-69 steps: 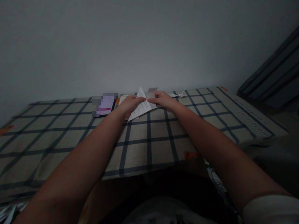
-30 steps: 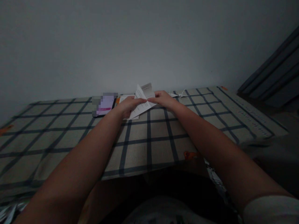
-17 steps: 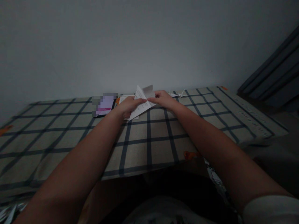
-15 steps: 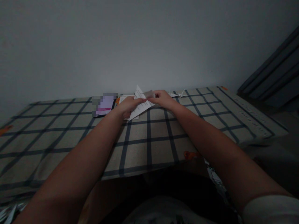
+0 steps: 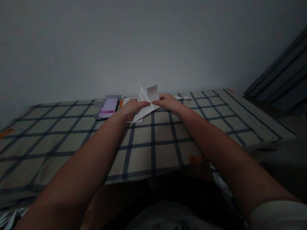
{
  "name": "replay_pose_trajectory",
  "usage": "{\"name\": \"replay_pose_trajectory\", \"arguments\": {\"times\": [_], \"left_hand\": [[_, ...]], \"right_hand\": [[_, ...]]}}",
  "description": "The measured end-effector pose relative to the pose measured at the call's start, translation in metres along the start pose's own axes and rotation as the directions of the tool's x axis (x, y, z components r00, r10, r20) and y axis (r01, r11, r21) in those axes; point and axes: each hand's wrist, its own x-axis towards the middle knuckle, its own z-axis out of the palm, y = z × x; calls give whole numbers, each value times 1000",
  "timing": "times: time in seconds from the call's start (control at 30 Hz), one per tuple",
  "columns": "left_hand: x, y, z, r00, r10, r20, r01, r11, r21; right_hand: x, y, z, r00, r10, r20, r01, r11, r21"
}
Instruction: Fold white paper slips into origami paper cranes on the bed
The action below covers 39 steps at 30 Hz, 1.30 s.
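A folded white sheet of printed paper [image 5: 145, 105] rests on the checked cloth [image 5: 153, 140] near the wall. My left hand [image 5: 132, 108] pinches its left part, fingers closed on it. My right hand [image 5: 168, 101] is closed on the right part, and a small flap of the paper stands up above my fingers. Both hands meet at the middle of the paper, fingertips almost touching.
A phone [image 5: 107, 108] with a lit pink-and-white screen lies left of the paper. More white paper [image 5: 183, 95] lies behind my right hand by the wall. A dark curtain [image 5: 283, 83] hangs at the right. The cloth's near edge drops off above my lap.
The small flap by my right hand dropped flat, then rose again and now stands up. Both hands stay in place, holding the paper.
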Motion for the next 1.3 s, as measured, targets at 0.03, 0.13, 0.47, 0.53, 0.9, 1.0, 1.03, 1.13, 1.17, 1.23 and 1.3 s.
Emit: {"name": "replay_pose_trajectory", "arguments": {"times": [0.03, 0.13, 0.47, 0.53, 0.9, 1.0, 1.03, 1.13, 1.17, 1.23, 1.3], "left_hand": [[-1, 0, 0, 1000, -9, 8, 9, 1000, -8], [-4, 2, 0, 998, -36, 43, 38, 998, -49], [-4, 4, 0, 998, -35, 43, 39, 996, -76], [-1, 1, -1, 997, -39, 61, 44, 995, -88], [-4, 3, 1, 999, -28, 32, 31, 996, -87], [-8, 4, 2, 999, -18, 49, 22, 997, -77], [-9, 4, 2, 999, -13, 51, 18, 996, -82], [-9, 5, 2, 998, -7, 68, 15, 994, -104], [-9, 5, 2, 997, -11, 71, 19, 994, -106], [-8, 5, 2, 997, -23, 67, 30, 994, -101], [-7, 4, 2, 998, -38, 55, 43, 995, -92]], "right_hand": [[0, 0, 0, 1000, 5, 6, -5, 1000, 12], [0, 1, 0, 998, 39, 48, -42, 996, 80], [3, 3, 3, 999, -35, 16, 34, 997, 66], [3, 3, 5, 999, -45, -5, 45, 995, 83], [-2, -2, 0, 996, 55, 68, -61, 995, 84], [-2, 0, -1, 996, 38, 85, -45, 995, 89], [-2, 1, -1, 995, 41, 89, -49, 995, 92], [-2, 1, -1, 993, 61, 105, -73, 991, 113], [-2, 0, 0, 991, 71, 110, -85, 989, 122], [-3, -1, 0, 990, 90, 110, -105, 985, 135], [-3, -3, 1, 990, 108, 86, -118, 984, 135]]}}
